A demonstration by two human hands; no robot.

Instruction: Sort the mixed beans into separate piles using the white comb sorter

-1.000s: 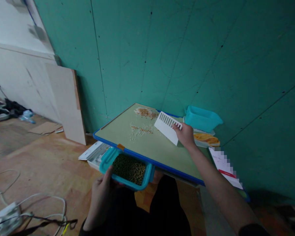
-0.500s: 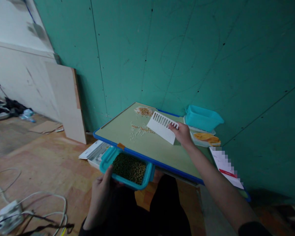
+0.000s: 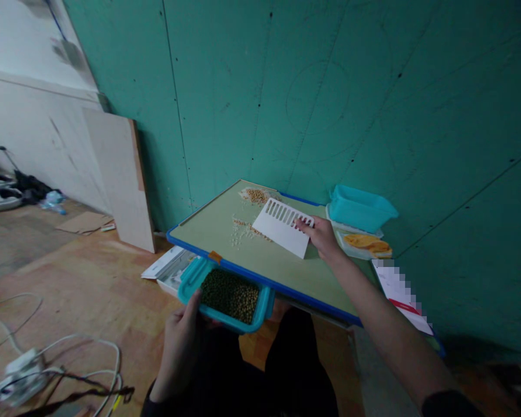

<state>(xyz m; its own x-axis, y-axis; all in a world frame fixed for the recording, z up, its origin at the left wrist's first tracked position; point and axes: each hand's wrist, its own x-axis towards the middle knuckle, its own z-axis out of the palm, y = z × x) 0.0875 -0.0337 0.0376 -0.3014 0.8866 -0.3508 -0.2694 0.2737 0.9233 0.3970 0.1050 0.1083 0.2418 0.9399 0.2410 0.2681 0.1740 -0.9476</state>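
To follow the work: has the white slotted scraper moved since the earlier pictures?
Yes, the white slotted scraper moved left, away from the blue tub.

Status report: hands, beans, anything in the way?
Left hand gripping teal container, beans inside. Right hand holding white slotted scraper. Loose beans and white grains near scraper, on tabletop. No obstruction visible.

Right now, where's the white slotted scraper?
Head view, just right of centre: the white slotted scraper is gripped in the right hand over the green tabletop, its left end at the scattered row of tan beans.
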